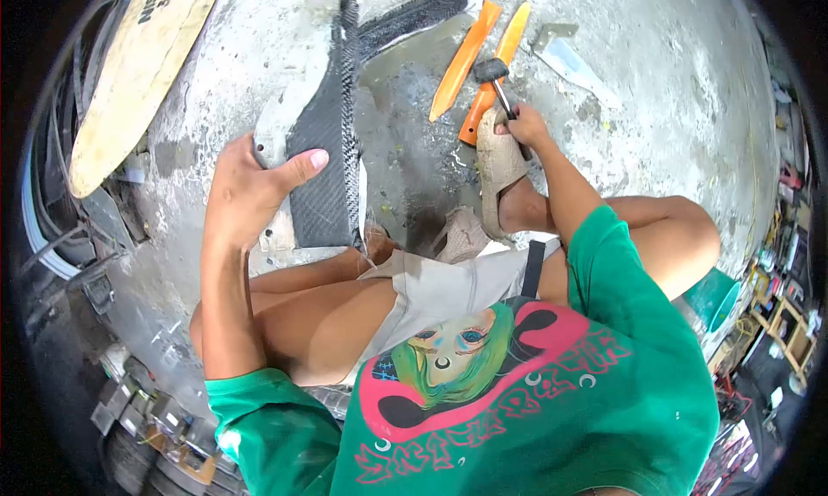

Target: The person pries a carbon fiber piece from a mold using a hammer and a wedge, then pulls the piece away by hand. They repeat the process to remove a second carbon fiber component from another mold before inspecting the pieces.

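Observation:
With its thumb on the dark woven face and its fingers behind the pale edge, my left hand [263, 181] holds a long black textured piece [321, 142], which stands on the floor beside my leg. My right hand [524, 125] is closed round the handle of a hammer [492, 72] with a dark head. The hammer is above my sandal [489, 155], near two orange blades [466, 60] lying on the floor. A second black textured piece [414, 17] lies behind the first.
A pale wooden board [142, 82] with lettering is at the upper left. On the floor [655, 91] at the upper right lies a flat metal piece [573, 63]. A green container [711, 298] stands behind my knee, with cluttered items along the right edge.

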The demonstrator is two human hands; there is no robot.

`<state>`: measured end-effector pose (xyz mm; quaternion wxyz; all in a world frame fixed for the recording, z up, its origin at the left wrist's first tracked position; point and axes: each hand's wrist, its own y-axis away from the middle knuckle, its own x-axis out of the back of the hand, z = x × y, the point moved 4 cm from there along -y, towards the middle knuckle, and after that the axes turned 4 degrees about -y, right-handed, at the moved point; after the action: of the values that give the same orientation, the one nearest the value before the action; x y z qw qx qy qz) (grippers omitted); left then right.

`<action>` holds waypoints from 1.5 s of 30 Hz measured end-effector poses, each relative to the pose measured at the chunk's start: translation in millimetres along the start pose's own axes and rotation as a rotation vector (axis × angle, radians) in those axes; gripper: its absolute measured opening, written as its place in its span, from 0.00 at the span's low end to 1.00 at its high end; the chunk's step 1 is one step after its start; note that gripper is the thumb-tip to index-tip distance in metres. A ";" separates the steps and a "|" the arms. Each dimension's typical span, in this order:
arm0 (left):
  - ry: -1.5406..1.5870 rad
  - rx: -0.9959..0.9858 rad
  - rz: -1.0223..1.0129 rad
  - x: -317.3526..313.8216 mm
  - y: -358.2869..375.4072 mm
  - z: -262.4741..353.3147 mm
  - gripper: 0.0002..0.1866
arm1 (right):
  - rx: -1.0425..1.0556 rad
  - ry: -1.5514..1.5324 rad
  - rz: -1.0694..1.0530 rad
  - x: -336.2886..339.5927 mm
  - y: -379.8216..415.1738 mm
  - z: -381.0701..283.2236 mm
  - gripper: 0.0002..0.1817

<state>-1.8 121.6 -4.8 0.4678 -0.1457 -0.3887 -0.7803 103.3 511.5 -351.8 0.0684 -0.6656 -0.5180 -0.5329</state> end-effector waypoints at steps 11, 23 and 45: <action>-0.120 0.044 0.055 8.0 -22.4 -19.9 0.27 | 0.030 -0.773 0.100 130.1 75.9 -110.7 0.14; 0.181 -0.040 -0.064 4.4 -30.6 -3.1 0.29 | 0.642 -0.420 -0.006 122.2 198.7 -254.4 0.18; 0.014 -0.094 -0.196 -3.9 -19.8 -17.7 0.23 | 0.789 -1.071 0.358 234.0 237.9 -247.8 0.14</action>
<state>-14.1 116.0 -28.0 0.3844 -0.1232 -0.3609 -0.8407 102.0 388.4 45.1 0.1271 -0.8380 -0.5176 0.1173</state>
